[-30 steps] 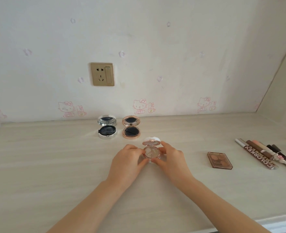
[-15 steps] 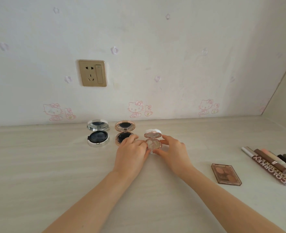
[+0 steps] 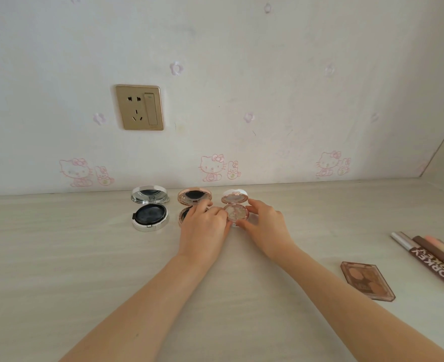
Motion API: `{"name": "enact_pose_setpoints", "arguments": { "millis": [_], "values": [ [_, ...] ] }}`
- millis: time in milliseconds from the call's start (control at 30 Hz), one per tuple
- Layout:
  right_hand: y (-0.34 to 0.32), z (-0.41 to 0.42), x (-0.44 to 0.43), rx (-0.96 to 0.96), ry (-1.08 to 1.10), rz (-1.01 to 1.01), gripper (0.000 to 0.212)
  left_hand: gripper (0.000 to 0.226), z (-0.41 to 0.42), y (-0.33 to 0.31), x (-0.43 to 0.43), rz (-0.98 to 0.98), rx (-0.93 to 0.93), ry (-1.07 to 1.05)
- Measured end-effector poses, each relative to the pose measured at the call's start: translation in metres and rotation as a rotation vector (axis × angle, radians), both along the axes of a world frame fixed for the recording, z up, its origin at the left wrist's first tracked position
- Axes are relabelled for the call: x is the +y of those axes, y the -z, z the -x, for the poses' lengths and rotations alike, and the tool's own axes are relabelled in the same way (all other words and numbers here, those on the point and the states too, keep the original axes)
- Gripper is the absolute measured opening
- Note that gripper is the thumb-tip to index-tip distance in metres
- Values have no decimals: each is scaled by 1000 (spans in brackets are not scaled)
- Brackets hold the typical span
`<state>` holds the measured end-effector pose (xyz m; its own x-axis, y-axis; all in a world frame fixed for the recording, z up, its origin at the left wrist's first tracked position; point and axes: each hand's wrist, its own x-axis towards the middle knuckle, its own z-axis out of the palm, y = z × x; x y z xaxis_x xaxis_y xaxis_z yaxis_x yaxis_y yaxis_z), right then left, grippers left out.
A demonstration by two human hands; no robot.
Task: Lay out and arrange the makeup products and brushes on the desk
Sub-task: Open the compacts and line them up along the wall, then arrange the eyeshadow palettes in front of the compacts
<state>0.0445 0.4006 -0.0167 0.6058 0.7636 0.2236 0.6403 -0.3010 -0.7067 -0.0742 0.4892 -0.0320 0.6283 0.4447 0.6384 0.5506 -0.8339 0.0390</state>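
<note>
Near counter (image 3: 59,257) back edge, left hand (image 3: 202,232), right hand (image 3: 266,227) pinch small round pink open compact (image 3: 237,215): likely light, hinge fragile; grip base sides.

A single wide-angle view sits at the person's head, looking forward and slightly down across the surface (image 3: 59,257) to the wall (image 3: 241,61), which fills the upper half of the frame. The forearms (image 3: 147,304) enter from the bottom edge, and the left hand (image 3: 202,231) and right hand (image 3: 265,226) meet near the centre, fairly close.
</note>
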Motion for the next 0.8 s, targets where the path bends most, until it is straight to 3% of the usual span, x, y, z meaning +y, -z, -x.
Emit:
{"name": "enact_pose_setpoints", "arguments": {
  "millis": [300, 800],
  "values": [
    [3, -3, 4, -5, 2, 37, 55, 16, -1, 1, 3, 78, 4, 2],
    [-12, -6, -81, -175, 42, 158, 43, 19, 13, -8, -56, 218, -31, 99]
  ]
}}
